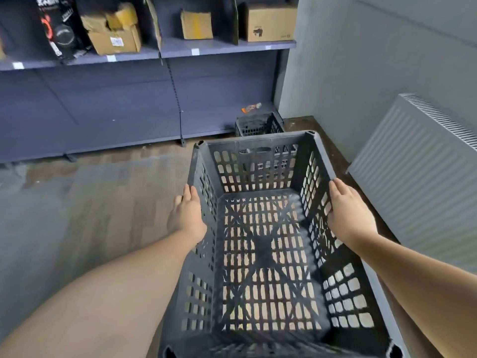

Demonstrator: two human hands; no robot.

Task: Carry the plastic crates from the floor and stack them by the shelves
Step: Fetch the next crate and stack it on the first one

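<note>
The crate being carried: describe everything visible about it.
The carried crate is dark grey, seemingly plastic, rectangular and empty, with perforated walls, a slotted base with diagonal ribs, a handle slot in its far wall and socketed corners. It is open side up. The left hand grips its left rim, the right hand its right rim.

My left hand (187, 215) and right hand (346, 208) are bare: no gloves, rings, watch or bands show. Both my forearms are uncovered too, with no sleeve reaching as far as the picture shows them.
</note>
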